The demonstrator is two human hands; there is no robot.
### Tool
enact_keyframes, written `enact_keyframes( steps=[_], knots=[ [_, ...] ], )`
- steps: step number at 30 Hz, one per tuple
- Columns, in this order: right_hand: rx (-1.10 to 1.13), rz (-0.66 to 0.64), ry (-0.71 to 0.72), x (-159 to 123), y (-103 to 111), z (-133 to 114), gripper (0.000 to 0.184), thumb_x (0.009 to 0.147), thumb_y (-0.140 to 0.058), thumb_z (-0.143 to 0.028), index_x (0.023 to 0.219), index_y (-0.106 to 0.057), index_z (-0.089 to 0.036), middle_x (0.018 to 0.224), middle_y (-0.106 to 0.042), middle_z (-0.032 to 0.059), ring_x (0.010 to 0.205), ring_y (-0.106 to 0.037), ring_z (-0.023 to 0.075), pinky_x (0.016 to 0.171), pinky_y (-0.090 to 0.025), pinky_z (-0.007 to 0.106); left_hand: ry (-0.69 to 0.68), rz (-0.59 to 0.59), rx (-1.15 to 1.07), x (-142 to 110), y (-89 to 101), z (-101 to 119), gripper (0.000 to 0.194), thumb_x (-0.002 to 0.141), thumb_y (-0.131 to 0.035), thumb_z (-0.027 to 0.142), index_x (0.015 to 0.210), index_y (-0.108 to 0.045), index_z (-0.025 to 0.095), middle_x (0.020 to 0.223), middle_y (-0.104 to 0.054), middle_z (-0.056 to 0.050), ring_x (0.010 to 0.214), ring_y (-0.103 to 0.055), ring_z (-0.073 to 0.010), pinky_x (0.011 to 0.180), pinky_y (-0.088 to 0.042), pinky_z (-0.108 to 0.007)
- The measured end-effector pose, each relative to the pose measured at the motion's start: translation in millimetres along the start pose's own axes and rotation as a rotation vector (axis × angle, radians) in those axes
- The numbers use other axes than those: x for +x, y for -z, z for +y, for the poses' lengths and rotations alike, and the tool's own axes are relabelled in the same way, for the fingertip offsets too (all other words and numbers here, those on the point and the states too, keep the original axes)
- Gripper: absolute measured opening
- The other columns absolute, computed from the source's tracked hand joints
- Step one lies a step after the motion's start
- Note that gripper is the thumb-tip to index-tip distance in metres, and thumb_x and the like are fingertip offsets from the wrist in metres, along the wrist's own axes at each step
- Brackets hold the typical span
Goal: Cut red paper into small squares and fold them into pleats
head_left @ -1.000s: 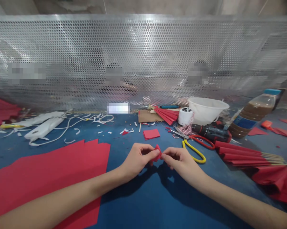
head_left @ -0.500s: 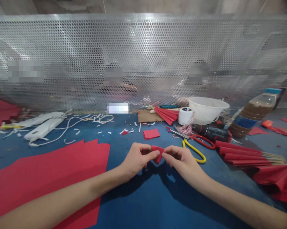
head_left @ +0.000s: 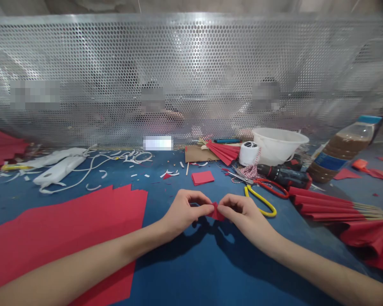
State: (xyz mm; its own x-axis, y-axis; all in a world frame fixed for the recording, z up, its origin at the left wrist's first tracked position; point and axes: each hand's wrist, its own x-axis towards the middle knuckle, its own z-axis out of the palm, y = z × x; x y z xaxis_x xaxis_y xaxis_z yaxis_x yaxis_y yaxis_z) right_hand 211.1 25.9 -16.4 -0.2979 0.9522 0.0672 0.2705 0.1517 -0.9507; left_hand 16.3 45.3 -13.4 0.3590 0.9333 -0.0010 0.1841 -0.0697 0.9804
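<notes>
Between my two hands is a small folded piece of red paper (head_left: 216, 212), held just above the blue table (head_left: 185, 276). My left hand (head_left: 189, 211) pinches its left side between thumb and fingers. The right side is pinched by my right hand (head_left: 240, 211), so the fingertips of both hands almost meet and cover part of the paper. Beyond them lies a small stack of red paper rectangles (head_left: 202, 177). Large red sheets (head_left: 83, 229) are spread under and beside my left forearm. Scissors with red and yellow handles (head_left: 264, 202) rest just past my right hand.
A white bowl (head_left: 277, 146), a spool (head_left: 248, 154), a black drill (head_left: 287, 175) and a tilted bottle of brown liquid (head_left: 341, 153) stand at the back right. Pleated red paper (head_left: 344, 216) lies right. A power strip (head_left: 60, 170) sits left; a perforated metal screen (head_left: 191, 76) closes the back.
The red paper has turned between my fingertips and now shows lower and smaller, with a different face outward. Both hands have stayed in nearly the same place, still pinching it.
</notes>
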Motion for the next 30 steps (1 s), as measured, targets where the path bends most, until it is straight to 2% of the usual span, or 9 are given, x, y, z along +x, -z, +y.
enact_keyframes(
  steps=[3, 7, 21, 30],
  knots=[
    [-0.006, 0.007, 0.012, 0.4, 0.4, -0.8, 0.021, 0.089, -0.058, -0.031, 0.074, -0.061, -0.016, 0.062, -0.048, -0.0046, 0.058, -0.041, 0.0103, 0.053, -0.028, 0.024, 0.01, -0.034, -0.006, 0.2, 0.0, -1.2, 0.017, 0.075, -0.073, 0.028, 0.076, -0.074, 0.012, 0.06, -0.062, 0.0, 0.05, -0.048, -0.0091, 0.046, -0.037, -0.019],
    [-0.02, 0.001, 0.023, 0.6, 0.0, -0.3, 0.02, 0.088, -0.058, -0.03, 0.073, -0.06, -0.016, 0.063, -0.049, -0.0045, 0.059, -0.042, 0.0107, 0.054, -0.03, 0.024, 0.0, -0.067, 0.009, 0.2, 0.2, 0.3, 0.023, 0.08, -0.066, 0.029, 0.071, -0.075, 0.011, 0.057, -0.058, 0.0, 0.05, -0.045, -0.0083, 0.048, -0.036, -0.02],
    [-0.005, -0.021, 0.041, -0.5, 1.1, 3.4, 0.02, 0.089, -0.057, -0.028, 0.074, -0.061, -0.016, 0.063, -0.051, -0.0041, 0.06, -0.042, 0.011, 0.055, -0.031, 0.024, -0.006, -0.019, 0.103, -2.9, -3.4, 0.6, 0.022, 0.08, -0.065, 0.027, 0.071, -0.076, 0.01, 0.058, -0.06, -0.001, 0.052, -0.046, -0.0086, 0.048, -0.034, -0.019],
    [0.001, -0.035, 0.043, 0.1, -0.3, 5.5, 0.025, 0.092, -0.057, -0.035, 0.077, -0.061, -0.016, 0.064, -0.049, -0.0039, 0.059, -0.041, 0.0111, 0.055, -0.03, 0.025, -0.005, -0.075, 0.116, -3.4, -2.5, 4.3, 0.023, 0.082, -0.064, 0.028, 0.071, -0.075, 0.011, 0.056, -0.057, 0.001, 0.05, -0.042, -0.0078, 0.047, -0.034, -0.018]
  ],
)
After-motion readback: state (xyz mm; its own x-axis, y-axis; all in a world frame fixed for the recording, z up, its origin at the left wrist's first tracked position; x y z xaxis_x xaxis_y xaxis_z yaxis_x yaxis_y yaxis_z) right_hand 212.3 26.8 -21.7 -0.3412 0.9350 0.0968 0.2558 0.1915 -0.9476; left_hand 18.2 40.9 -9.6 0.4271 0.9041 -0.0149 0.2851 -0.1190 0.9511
